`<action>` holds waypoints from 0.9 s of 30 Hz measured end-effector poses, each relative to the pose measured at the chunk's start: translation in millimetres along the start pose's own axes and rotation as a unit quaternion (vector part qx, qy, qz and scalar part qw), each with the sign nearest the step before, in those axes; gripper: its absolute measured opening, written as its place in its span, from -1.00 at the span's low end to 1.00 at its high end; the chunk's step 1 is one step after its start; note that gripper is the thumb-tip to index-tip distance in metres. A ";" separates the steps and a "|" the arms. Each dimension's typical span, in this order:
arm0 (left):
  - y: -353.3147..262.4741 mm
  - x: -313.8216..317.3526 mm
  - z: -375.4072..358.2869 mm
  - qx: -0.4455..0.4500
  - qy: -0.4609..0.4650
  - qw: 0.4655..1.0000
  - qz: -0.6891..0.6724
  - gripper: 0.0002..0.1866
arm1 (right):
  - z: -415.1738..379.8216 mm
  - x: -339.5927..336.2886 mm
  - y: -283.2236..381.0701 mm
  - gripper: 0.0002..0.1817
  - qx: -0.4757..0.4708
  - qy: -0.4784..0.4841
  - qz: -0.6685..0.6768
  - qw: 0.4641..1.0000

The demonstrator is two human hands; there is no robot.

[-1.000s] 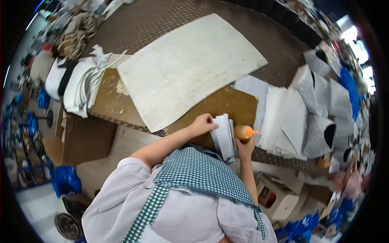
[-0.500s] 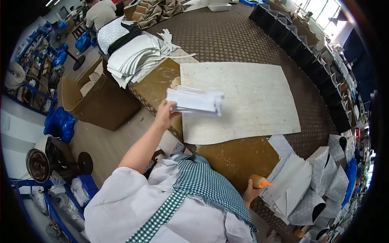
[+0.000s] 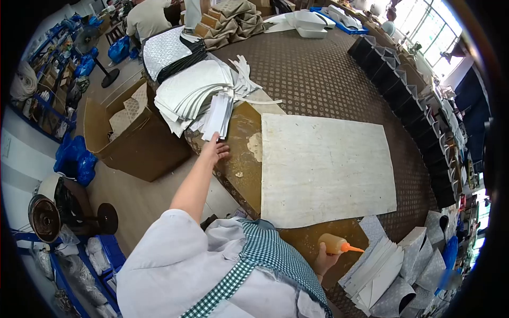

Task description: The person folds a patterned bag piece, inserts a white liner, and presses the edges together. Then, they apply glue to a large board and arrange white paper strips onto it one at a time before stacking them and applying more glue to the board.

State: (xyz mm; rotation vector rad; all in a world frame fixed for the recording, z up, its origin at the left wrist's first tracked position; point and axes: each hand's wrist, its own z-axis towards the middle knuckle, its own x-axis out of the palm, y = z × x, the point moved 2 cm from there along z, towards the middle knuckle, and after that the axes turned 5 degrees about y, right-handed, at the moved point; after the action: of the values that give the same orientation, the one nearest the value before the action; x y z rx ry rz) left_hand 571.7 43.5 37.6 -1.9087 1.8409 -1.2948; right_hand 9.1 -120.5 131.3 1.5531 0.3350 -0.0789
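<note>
A bundle of narrow white strips (image 3: 217,116) lies against the fanned pile of white sheets (image 3: 193,85) at the table's left side. At the strips' lower end is my left hand (image 3: 214,151), its fingers apart, one fingertip touching or almost touching them. My right hand (image 3: 326,261) is wrapped round an amber bottle (image 3: 332,244) with an orange nozzle pointing right, low over the brown board (image 3: 299,236). A large pale sheet (image 3: 328,169) lies flat between the two hands.
An open cardboard box (image 3: 143,148) stands left of the table. Black folded pieces (image 3: 408,106) line the right side. White sheets (image 3: 374,273) and grey patterned pieces (image 3: 424,254) lie at lower right. A fan (image 3: 45,217) stands lower left. Another person (image 3: 148,18) is at the back left.
My left hand has carried the white strips up and left to the sheet pile and loosened its hold. The bottle remains in my right hand. The view has shifted.
</note>
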 end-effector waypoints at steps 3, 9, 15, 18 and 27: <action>55.2 20.9 -36.1 -0.020 0.038 0.998 0.040 -0.56 | 10.4 43.3 28.6 -0.36 0.020 0.121 0.036 0.992; 95.0 172.1 -222.7 0.092 0.499 0.760 0.406 -0.06 | 23.9 99.5 87.1 -0.35 -0.059 0.239 -0.069 0.967; 131.1 214.2 -246.1 0.065 0.424 0.861 0.274 -0.37 | 35.0 84.6 105.1 -0.24 -0.206 0.281 -0.122 0.929; 134.1 231.3 -262.9 -0.020 0.405 0.897 0.179 -0.27 | 32.8 59.1 92.7 -0.15 -0.049 0.323 0.131 0.936; 202.1 299.1 -315.2 -0.058 0.493 0.865 0.078 -0.30 | 37.1 -5.1 77.6 -0.32 -0.024 0.200 0.363 0.910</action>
State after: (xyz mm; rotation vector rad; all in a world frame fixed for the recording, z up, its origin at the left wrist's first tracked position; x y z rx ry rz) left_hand 166.7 -130.7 225.4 -1.1054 2.4381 -2.4076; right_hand 30.3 -156.0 206.9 1.5514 0.0554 0.8346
